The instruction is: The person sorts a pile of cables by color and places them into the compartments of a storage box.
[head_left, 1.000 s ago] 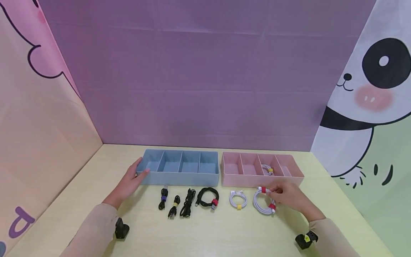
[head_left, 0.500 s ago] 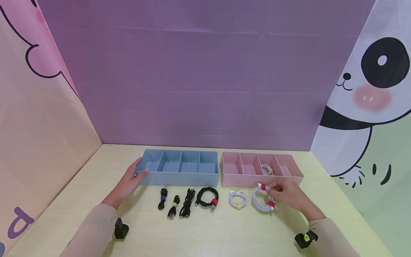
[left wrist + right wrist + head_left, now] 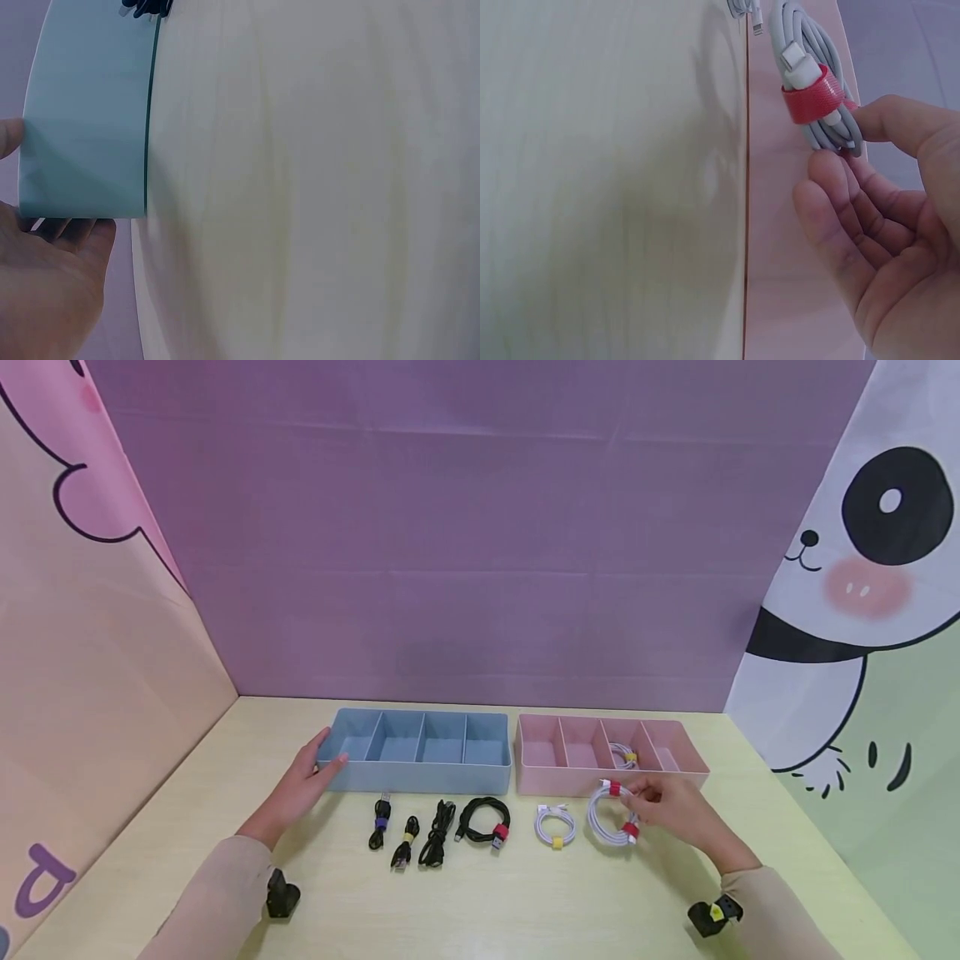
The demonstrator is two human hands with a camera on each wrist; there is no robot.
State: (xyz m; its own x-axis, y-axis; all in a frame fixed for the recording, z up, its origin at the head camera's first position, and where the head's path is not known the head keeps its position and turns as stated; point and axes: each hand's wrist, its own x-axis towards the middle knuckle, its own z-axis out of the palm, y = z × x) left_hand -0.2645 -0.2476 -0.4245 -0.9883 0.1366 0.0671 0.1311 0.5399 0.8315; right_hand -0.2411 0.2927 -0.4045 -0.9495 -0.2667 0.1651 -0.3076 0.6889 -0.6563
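My right hand (image 3: 671, 810) pinches a coiled white charging cable (image 3: 592, 822) by its right side, thumb against fingers. Two red straps bind this coil; one strap (image 3: 810, 101) and a white plug show close up in the right wrist view. The coil hangs tilted just in front of the pink divided box (image 3: 558, 782). At the blue divided box (image 3: 427, 778), my left hand (image 3: 302, 781) holds the left end, thumb at the front rim and fingers along the end wall (image 3: 82, 187). Another white cable coil (image 3: 626, 755) with a yellow strap lies in the pink box's third compartment from the left.
A smaller white cable coil (image 3: 555, 827) with a yellow strap lies before the pink box. In front of the blue box lie several black cables, including a round coil (image 3: 483, 820) with a red strap and a folded bundle (image 3: 437, 833). A purple backdrop (image 3: 480, 568) stands behind.
The red-strapped white cable has risen off the table and shifted slightly left and toward the pink box in my right hand. My left hand stays at the blue box.
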